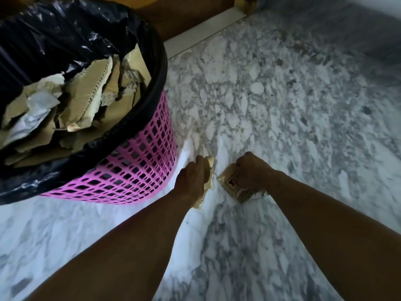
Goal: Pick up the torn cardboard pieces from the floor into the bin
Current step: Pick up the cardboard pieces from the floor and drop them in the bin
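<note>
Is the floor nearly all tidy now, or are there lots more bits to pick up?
Nearly tidy. Many torn cardboard pieces already lie inside the pink bin. In hand: the left hand grips a torn strip, and the right hand holds a printed piece low at the marble floor. Left: drop both into the bin. No other loose pieces show on the floor in view.

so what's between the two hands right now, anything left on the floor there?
Head view: only a narrow strip of bare marble floor separates the left hand, gripping a torn cardboard piece, from the right hand, gripping a printed cardboard piece.
</note>
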`<state>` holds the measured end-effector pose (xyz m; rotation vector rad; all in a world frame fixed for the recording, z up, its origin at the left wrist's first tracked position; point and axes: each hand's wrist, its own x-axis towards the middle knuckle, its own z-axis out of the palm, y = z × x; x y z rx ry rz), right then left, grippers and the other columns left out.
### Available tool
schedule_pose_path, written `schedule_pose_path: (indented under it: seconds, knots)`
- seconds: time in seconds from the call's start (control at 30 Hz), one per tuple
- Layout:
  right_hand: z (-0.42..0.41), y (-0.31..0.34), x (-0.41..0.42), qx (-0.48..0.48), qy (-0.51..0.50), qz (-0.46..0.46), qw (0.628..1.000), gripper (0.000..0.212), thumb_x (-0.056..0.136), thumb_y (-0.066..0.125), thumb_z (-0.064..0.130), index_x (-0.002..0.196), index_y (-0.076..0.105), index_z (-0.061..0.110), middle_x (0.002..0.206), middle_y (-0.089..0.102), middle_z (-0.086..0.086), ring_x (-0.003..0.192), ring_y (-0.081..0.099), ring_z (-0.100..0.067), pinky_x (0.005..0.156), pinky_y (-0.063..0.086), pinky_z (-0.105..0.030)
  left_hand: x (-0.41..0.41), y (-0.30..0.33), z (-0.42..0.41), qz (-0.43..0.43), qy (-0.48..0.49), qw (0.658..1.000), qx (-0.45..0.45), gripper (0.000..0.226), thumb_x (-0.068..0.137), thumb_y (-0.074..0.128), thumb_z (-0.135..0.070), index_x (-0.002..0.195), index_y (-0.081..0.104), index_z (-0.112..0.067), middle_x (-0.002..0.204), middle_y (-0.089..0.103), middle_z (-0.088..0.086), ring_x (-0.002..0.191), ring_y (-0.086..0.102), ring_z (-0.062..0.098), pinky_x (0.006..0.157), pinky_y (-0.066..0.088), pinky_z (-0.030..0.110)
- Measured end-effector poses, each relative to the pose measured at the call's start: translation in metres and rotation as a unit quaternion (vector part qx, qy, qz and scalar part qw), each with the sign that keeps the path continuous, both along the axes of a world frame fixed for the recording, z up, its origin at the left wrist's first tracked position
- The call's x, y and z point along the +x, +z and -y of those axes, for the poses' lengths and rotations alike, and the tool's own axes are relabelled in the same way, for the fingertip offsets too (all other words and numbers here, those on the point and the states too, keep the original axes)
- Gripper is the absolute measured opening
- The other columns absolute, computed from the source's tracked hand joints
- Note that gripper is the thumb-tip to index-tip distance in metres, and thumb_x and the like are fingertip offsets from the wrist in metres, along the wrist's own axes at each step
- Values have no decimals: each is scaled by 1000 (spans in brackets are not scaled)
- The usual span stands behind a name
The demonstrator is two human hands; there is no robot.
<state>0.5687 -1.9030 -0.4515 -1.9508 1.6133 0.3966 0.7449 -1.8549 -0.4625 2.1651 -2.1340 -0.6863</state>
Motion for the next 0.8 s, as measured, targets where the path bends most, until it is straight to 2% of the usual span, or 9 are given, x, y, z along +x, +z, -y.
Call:
schedule_pose_path:
  seconds: [0.17, 0.23, 0.3, 0.37, 0.47, 0.53, 0.63, 0.73, 0.8]
  knots:
    - [-21, 5, -2, -31, -16, -16, 999, 38, 85, 63, 28, 119, 57, 13, 117, 59, -8, 104, 60, -27, 80, 49, -34, -12, -6, -26, 59, 34, 998, -10, 58, 81, 61, 1, 129, 32, -12, 120, 51, 10, 114, 46, 30, 83, 52, 45]
    - [-29, 7, -6, -32, -33, -14, 999, 38, 84, 63, 29, 119, 56, 16, 113, 63, -7, 98, 62, -25, 79, 51, -34, -9, -9, -30, 60, 45, 997, -5, 61, 82, 62, -1, 133, 30, -11, 123, 52, 10, 115, 48, 30, 86, 51, 43]
    - [-37, 6, -10, -25, -47, -9, 999, 35, 83, 63, 27, 116, 56, 16, 109, 65, -7, 89, 59, -23, 73, 47, -31, -4, -10, -32, 6, 71, 997, 3, 55, 85, 58, -2, 132, 31, -9, 125, 54, 13, 114, 54, 31, 90, 48, 39]
    - [-47, 7, -15, -23, -68, 1, 997, 38, 82, 64, 26, 118, 56, 15, 110, 64, -8, 93, 61, -25, 72, 44, -29, -1, -8, -37, -20, 68, 997, 4, 47, 86, 55, -4, 129, 34, -8, 121, 58, 13, 111, 58, 30, 87, 44, 34]
    - [-59, 6, -22, -17, -85, 17, 996, 38, 84, 63, 26, 118, 54, 13, 112, 63, -9, 101, 61, -28, 72, 44, -28, 4, -3, -40, 4, 58, 998, 6, 43, 86, 59, -11, 122, 37, -10, 112, 63, 12, 105, 62, 30, 81, 43, 34]
    - [-66, 8, -26, -4, -90, 25, 996, 27, 83, 64, 25, 106, 54, 13, 102, 61, -8, 99, 62, -28, 71, 42, -28, 9, 0, -41, 13, 48, 999, 17, 44, 83, 65, -13, 119, 39, -10, 108, 64, 12, 103, 62, 30, 83, 45, 36]
    - [-74, 11, -32, 22, -107, 30, 994, 23, 83, 65, 26, 95, 48, 15, 94, 53, -4, 89, 57, -24, 64, 39, -25, 17, 5, -39, -65, 80, 994, 47, 50, 77, 71, -14, 117, 42, -8, 107, 64, 10, 101, 62, 30, 82, 50, 36]
    - [-81, 11, -40, 35, -110, 33, 993, 27, 84, 65, 23, 105, 54, 11, 102, 57, -9, 83, 51, -21, 56, 35, -24, 22, 12, -35, -135, 131, 981, 53, 58, 69, 79, -15, 116, 46, -11, 106, 62, 8, 99, 60, 28, 80, 52, 36]
    - [-85, 9, -45, 34, -118, 35, 992, 35, 86, 65, 23, 116, 55, 9, 109, 59, -9, 91, 55, -24, 65, 38, -24, 24, 12, -34, -164, 145, 973, 69, 61, 66, 80, -12, 117, 48, -13, 107, 61, 6, 99, 59, 26, 81, 52, 35]
